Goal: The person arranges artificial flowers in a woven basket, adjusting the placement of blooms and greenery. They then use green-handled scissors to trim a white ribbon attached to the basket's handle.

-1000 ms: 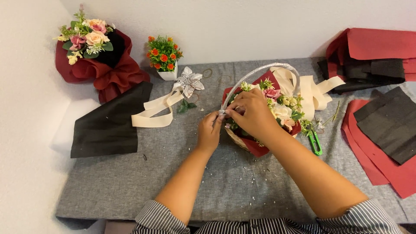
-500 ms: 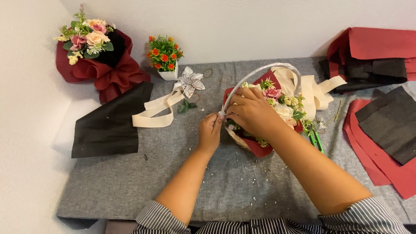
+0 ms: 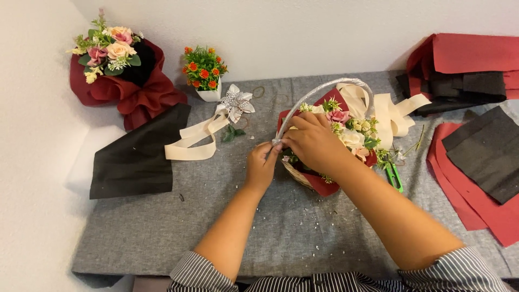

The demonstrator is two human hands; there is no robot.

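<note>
Pinched grips of both hands meet at the near foot of the silver-wrapped handle (image 3: 324, 93) of a wicker flower basket (image 3: 303, 176), the left hand (image 3: 261, 165) nipping the wrap where it joins the rim, apparently to steady it, the right hand (image 3: 313, 141) arched over it. Far left of the basket leans a red-wrapped bouquet (image 3: 121, 70); nearer it lie black paper (image 3: 135, 157) and a cream ribbon (image 3: 197, 138) with a silver flower (image 3: 236, 101) on the grey bench (image 3: 216, 227). Green scissors (image 3: 394, 176) lie just right of the basket.

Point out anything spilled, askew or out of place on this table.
Small pale crumbs are scattered over the grey cloth below the flower basket. The black sheet hangs past the cloth's left edge. Nothing looks damaged.
</note>
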